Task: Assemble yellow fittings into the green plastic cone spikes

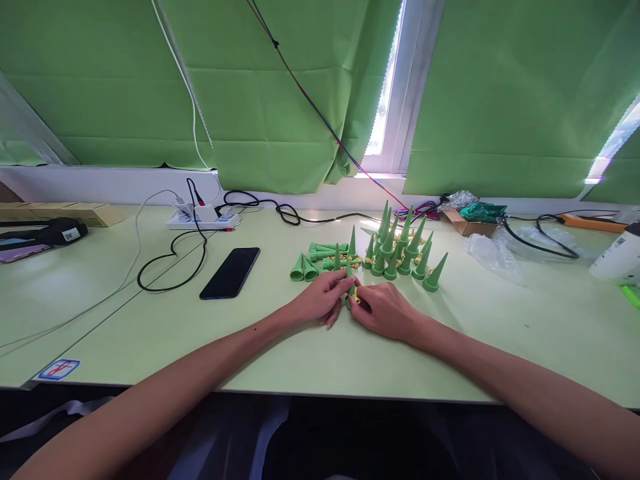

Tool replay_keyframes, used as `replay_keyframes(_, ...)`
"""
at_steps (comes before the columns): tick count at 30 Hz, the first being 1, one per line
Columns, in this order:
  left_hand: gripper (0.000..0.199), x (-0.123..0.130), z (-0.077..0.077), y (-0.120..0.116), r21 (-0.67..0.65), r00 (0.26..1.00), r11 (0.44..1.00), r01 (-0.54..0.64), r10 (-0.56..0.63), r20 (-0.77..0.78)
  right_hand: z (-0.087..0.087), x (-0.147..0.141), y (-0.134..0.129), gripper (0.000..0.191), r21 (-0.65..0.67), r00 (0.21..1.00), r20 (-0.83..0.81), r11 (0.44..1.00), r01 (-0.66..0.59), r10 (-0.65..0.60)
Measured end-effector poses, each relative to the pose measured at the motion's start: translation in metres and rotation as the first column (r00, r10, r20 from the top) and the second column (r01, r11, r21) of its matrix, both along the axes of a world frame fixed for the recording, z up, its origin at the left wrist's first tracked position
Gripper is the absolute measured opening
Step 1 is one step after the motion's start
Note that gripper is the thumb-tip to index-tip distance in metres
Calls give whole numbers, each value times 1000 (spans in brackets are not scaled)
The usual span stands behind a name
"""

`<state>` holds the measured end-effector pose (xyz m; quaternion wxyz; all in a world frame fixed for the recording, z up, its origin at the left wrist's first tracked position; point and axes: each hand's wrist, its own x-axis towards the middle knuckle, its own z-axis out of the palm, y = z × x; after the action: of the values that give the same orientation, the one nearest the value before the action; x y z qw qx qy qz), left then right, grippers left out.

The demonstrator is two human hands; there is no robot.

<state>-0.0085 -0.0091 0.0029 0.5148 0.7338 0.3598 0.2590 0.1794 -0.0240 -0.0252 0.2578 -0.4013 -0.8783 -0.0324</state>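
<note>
My left hand [319, 297] is closed around a green pointed plastic cone [351, 285], held upright just above the table. My right hand [384, 309] pinches a small yellow tube-like piece [357, 299] against the cone's side; whether it is fixed there I cannot tell. Behind my right hand stand several green cones [433, 277], some stacked on one another, with small yellow pieces scattered among them. Beyond my left hand more green cones [297, 271] lie on their sides, their hollow bases showing. Fingers hide part of the held cone.
On the pale green table [280, 360] a black phone [230, 273] lies to the left. Behind it are a power strip [203, 218] and looping black cables [173, 257]. To the right are a small cardboard box [470, 225], clear plastic wrap [493, 253] and a white bottle [620, 257].
</note>
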Motion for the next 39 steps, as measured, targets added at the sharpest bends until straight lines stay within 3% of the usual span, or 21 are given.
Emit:
replay_keyframes(12,46,1,0,0,-16,1000,1000,-10,10,0,4,-7,-4,32,58,988,120,995,86,-92)
replay_keyframes(39,45,1,-1,1,-23,1000,1000,1,-1,1,13,-11,-11,33,62,965,231,991,114,-126)
